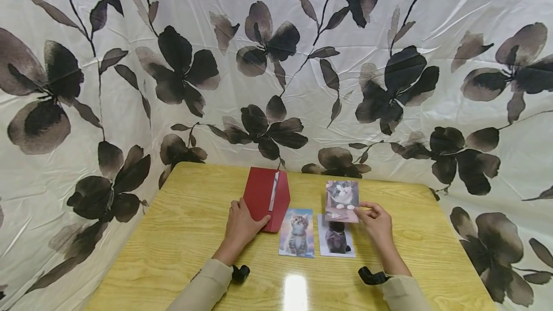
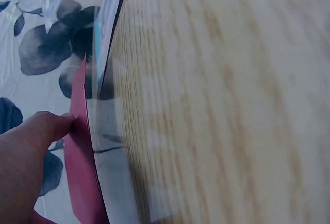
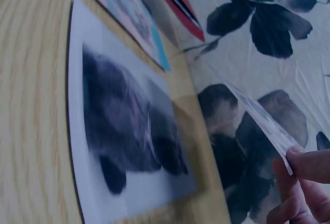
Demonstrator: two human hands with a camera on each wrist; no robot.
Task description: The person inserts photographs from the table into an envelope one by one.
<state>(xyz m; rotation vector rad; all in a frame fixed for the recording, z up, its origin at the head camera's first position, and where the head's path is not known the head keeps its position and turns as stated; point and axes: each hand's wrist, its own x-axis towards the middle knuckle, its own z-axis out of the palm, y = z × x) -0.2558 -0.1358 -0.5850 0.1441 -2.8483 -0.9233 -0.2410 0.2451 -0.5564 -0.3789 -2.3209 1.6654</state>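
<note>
Head view: grey-and-white kitten card (image 1: 342,198) raised above dark-cat card (image 1: 337,243)

Left hand (image 1: 243,227) grips the red envelope (image 1: 258,188); right hand (image 1: 377,222) pinches the raised card, seemingly mid-layout.

Left wrist: thumb presses the envelope.

Right wrist: card held clear; next move likely needs steady lowering.

The head view is bright, with white glare (image 1: 295,293) on the surface (image 1: 173,234) between and below the left grip (image 1: 243,224) and right grip (image 1: 377,223). Both wrist views are dimmer, bluish and soft; a shadow (image 3: 162,102) touches the card (image 3: 124,126) beside the right grip.
</note>
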